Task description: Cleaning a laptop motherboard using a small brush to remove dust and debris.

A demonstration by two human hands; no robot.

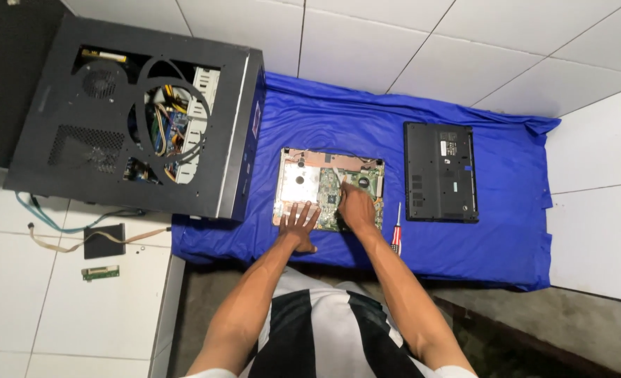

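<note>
The left hand [299, 218] lies flat, grip spread wide, fingers pressing the near left part of the opened laptop base [328, 189]. The right hand [356, 206] rests on the green circuit board [330, 190] inside that base; whether its grip pinches anything I cannot tell. The base lies near the middle of the blue cloth [506, 231]. A red-handled screwdriver [396, 229] lies just right of it, then a black laptop cover [440, 171]. At the cloth's left edge stands an open black computer case [65, 105], cables and boards inside.
</note>
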